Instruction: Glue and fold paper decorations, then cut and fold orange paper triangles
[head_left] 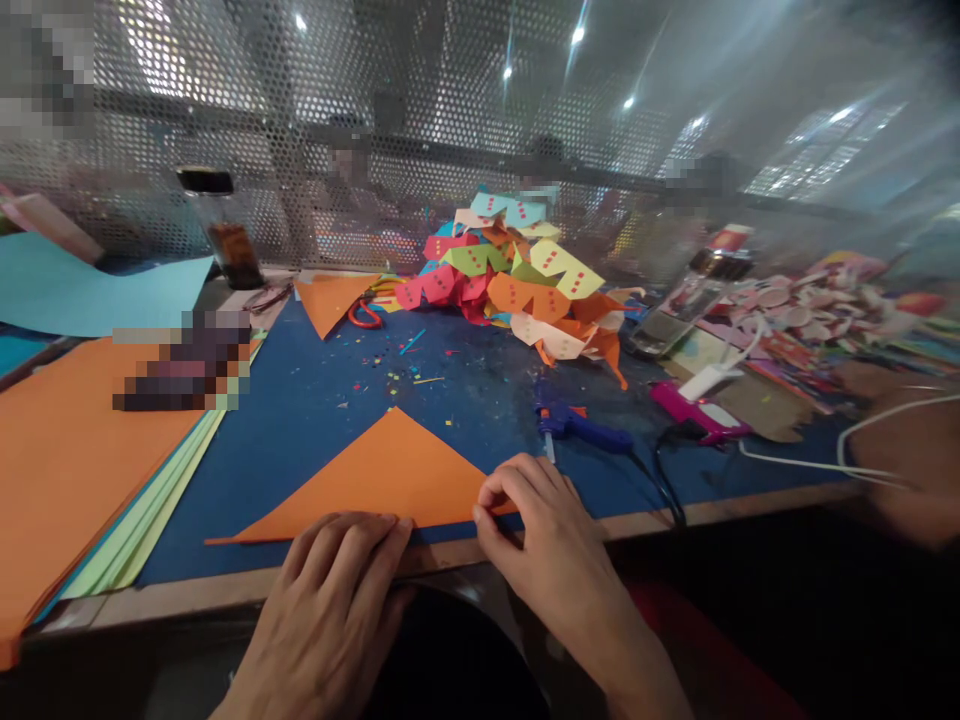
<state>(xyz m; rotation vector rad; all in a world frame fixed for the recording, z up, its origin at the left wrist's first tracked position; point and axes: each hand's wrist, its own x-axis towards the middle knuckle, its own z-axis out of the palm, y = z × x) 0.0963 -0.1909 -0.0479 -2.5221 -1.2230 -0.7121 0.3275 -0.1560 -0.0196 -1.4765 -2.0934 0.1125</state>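
An orange paper folded into a triangle lies on the blue tabletop at the front edge, its peak pointing away from me. My left hand presses on the folded bottom edge near the middle, fingers together on the paper. At the right end of the fold, my right hand has its thumb and index finger closed on the paper's right corner. A narrow orange strip sticks out at the triangle's left tip.
Orange and green sheets are stacked at the left, a dark blurred object on them. Behind stand cut paper shapes and a bottle. A blue glue gun, its cable and a pink power strip lie right. Another person's arm is at far right.
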